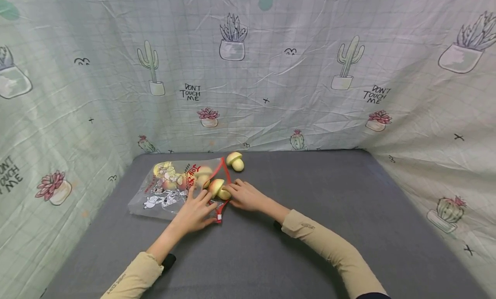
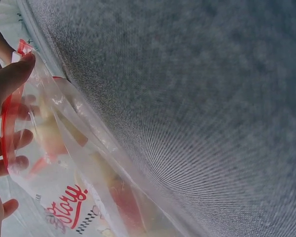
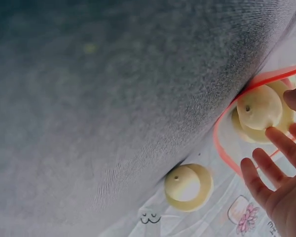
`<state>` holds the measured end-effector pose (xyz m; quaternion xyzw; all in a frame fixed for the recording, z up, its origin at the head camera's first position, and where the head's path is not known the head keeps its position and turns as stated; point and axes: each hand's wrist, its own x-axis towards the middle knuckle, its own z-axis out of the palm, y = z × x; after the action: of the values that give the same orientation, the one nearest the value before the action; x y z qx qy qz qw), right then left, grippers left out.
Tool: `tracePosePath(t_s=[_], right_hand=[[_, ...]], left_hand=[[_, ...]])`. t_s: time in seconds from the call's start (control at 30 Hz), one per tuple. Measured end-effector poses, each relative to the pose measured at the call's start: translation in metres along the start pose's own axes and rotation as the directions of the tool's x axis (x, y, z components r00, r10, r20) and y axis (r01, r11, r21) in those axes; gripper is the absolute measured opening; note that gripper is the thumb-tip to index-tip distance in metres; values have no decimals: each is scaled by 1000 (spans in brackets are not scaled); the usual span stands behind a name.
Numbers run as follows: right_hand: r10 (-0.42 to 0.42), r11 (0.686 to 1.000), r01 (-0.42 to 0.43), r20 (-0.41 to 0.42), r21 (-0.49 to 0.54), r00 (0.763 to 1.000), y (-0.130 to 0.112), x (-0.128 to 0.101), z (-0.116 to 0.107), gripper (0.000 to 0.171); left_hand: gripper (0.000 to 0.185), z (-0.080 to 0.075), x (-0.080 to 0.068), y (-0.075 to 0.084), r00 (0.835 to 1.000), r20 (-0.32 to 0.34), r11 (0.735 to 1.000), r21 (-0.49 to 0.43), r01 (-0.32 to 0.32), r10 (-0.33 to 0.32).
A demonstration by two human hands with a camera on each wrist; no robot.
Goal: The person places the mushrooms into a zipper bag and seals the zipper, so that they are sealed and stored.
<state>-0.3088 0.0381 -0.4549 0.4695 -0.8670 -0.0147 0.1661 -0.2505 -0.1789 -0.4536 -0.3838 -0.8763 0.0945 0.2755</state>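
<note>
A clear zip bag [image 1: 139,201] with a red-edged mouth lies on the grey table, several yellow-and-red toy mushrooms showing through its printed plastic. My left hand [image 1: 195,213] grips the near side of the mouth; in the left wrist view the thumb is on one side of the plastic and fingers show through it. At the mouth, one toy mushroom [image 1: 217,187] has its stem facing outward. My right hand [image 1: 248,196] holds that stem, with thumb and fingertips on it in the right wrist view [image 3: 259,108]. Part of its cap is inside the red rim.
Another toy mushroom [image 1: 235,161] lies loose behind the bag's mouth, near the back edge of the table [image 1: 310,195]. Behind and at both sides hangs a pale curtain [image 1: 263,75] printed with cacti and potted plants.
</note>
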Motion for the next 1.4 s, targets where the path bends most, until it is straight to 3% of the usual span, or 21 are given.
tracePosePath(t_s=[0.13, 0.43, 0.63, 0.9, 1.4], right_hand=[[-25, 1000, 25, 10, 1, 1000, 0, -5, 0, 37], [-41, 999, 42, 51, -21, 998, 0, -6, 1, 40], [-29, 999, 30, 40, -18, 999, 1, -5, 2, 40], [-27, 1000, 26, 30, 9, 999, 2, -3, 3, 41], [-35, 999, 35, 36, -22, 999, 1, 10, 9, 41]], left_hand=[[39, -1, 0, 1, 1000, 10, 1000, 3, -1, 1], [38, 0, 1, 5, 999, 0, 999, 25, -47, 47], [34, -1, 1, 11, 996, 56, 997, 14, -77, 76], [37, -1, 0, 15, 990, 128, 997, 31, -71, 66], [33, -1, 0, 16, 990, 110, 993, 73, -98, 89]])
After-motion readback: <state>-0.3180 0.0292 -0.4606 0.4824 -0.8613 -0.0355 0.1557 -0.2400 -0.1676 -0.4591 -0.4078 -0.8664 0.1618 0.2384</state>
